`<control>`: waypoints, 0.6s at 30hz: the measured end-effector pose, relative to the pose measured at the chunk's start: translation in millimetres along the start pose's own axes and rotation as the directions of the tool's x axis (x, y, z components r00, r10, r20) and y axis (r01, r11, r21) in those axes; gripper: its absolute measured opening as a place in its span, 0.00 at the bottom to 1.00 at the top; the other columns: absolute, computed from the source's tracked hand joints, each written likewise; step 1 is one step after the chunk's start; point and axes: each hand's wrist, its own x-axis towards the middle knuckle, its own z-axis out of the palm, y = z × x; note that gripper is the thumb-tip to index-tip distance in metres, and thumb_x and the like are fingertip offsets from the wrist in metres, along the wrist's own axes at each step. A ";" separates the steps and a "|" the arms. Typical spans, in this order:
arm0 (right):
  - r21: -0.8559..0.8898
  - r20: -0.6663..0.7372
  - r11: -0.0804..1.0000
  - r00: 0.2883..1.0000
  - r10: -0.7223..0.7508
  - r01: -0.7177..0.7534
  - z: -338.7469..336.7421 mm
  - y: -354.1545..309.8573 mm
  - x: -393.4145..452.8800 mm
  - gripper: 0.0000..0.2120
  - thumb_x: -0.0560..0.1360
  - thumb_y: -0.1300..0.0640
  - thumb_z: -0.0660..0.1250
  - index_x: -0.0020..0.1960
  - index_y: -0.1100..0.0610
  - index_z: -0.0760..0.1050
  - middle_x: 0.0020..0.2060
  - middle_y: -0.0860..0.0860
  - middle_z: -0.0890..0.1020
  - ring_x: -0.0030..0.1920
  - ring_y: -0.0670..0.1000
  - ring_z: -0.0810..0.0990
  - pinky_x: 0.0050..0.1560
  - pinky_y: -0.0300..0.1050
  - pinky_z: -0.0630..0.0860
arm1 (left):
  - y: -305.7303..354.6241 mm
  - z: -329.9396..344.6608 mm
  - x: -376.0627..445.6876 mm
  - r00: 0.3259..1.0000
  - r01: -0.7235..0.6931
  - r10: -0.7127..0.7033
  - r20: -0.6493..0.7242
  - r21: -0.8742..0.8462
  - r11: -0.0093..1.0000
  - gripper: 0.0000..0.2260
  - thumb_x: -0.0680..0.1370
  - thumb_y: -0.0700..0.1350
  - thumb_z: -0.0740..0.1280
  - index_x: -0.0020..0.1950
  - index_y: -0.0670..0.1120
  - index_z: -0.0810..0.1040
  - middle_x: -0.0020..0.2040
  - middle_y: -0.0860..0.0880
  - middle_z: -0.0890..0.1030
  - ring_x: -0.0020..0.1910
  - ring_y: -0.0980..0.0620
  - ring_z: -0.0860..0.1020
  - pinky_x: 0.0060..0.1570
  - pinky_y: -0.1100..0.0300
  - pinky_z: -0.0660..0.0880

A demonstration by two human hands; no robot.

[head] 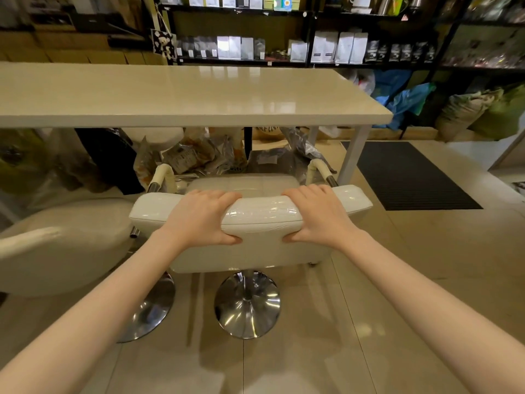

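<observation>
A white padded bar chair (261,217) with chrome armrests and a round chrome base (247,305) stands in front of a long cream table (184,92). My left hand (201,218) grips the top of its backrest on the left, fingers over the top edge and thumb on the near face. My right hand (318,216) grips the same backrest on the right in the same way. The seat points toward the table, its front part under the table's edge.
A second white chair (65,245) with its own chrome base (147,311) stands close on the left. Bags and foil packs (199,155) are piled under the table. A black floor mat (409,174) lies to the right. Shelves of packaged goods (326,46) line the back wall.
</observation>
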 end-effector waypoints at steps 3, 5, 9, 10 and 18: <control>-0.015 0.005 1.000 1.000 -0.004 0.004 0.7 -1.7 1.8 0.40 0.59 0.35 0.73 0.65 0.53 0.68 0.56 0.49 0.77 0.55 0.52 0.72 0.55 0.48 0.64 | -0.3 -2.3 -0.3 1.000 0.000 0.000 0.019 -0.004 1.000 0.36 0.62 0.65 0.70 0.64 0.48 0.70 0.55 0.49 0.81 0.50 0.47 0.79 0.49 0.53 0.73; -0.009 -0.005 1.000 1.000 -0.008 0.008 1.8 -0.1 1.9 0.41 0.59 0.35 0.73 0.65 0.53 0.68 0.57 0.49 0.77 0.56 0.52 0.72 0.55 0.48 0.64 | 0.6 -2.5 0.6 1.000 0.005 -0.004 0.021 -0.005 1.000 0.36 0.62 0.65 0.70 0.64 0.48 0.70 0.54 0.48 0.81 0.50 0.47 0.79 0.48 0.52 0.74; -0.001 -0.001 1.000 1.000 -0.022 0.022 2.2 4.9 1.0 0.41 0.59 0.35 0.73 0.66 0.53 0.67 0.58 0.49 0.76 0.57 0.52 0.72 0.57 0.47 0.64 | 5.1 -4.6 1.7 0.998 0.024 -0.024 0.065 0.003 1.000 0.37 0.61 0.67 0.68 0.64 0.49 0.69 0.55 0.49 0.80 0.50 0.48 0.78 0.48 0.53 0.74; 0.006 0.004 1.000 1.000 -0.028 0.028 1.6 6.7 0.8 0.42 0.59 0.35 0.73 0.67 0.53 0.67 0.58 0.49 0.76 0.58 0.52 0.72 0.58 0.47 0.64 | 6.2 -5.7 2.7 0.996 0.029 -0.029 0.090 0.000 1.000 0.38 0.61 0.68 0.68 0.65 0.49 0.68 0.56 0.49 0.79 0.51 0.48 0.77 0.49 0.53 0.73; 0.508 0.124 0.859 0.992 -0.004 -0.060 -26.0 17.2 -1.9 0.49 0.61 0.40 0.76 0.74 0.49 0.55 0.65 0.50 0.72 0.64 0.50 0.70 0.63 0.48 0.68 | 44.7 -30.4 37.1 0.946 0.166 -0.150 0.288 -0.034 0.986 0.49 0.63 0.73 0.63 0.75 0.47 0.53 0.75 0.47 0.58 0.73 0.47 0.58 0.71 0.45 0.57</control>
